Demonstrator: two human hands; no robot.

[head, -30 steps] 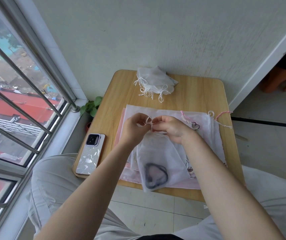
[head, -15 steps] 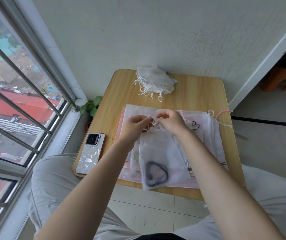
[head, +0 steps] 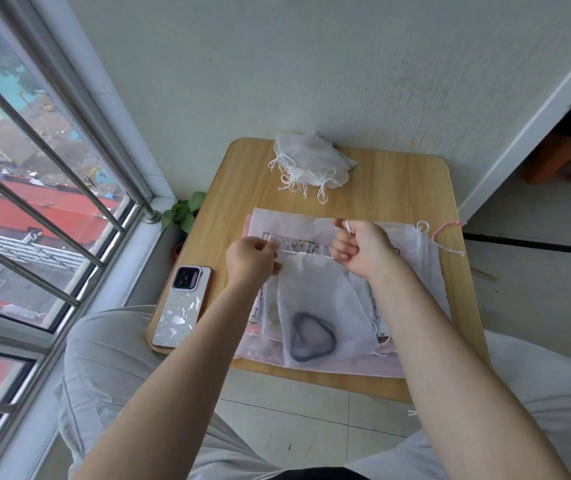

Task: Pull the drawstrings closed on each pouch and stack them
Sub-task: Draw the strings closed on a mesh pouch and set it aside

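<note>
Here, near the front edge of the small wooden table (head: 398, 188), a thin white pouch (head: 322, 306) is laid on top of a pile of flat pouches (head: 412, 258). A dark ring shape (head: 313, 336) is seen through its cloth. The pouch is laid long-ways from near to far, with its closed bottom toward the person and its mouth pointed at the wall.

At the mouth, a white drawstring (head: 306, 252) is pinched by the left hand (head: 252, 259) on one side. The other end is gripped by the right hand (head: 363, 245), with its fingers curled tight. The string is stretched between them.

If the strings are pulled too hard, the thin cloth could be torn or a string snapped. If the pull is uneven, the mouth may be bunched on one side and left partly open. The pile under it could also be dragged out of place.

Farther back, by the wall, a heap of closed pouches (head: 311, 161) is stacked.
</note>
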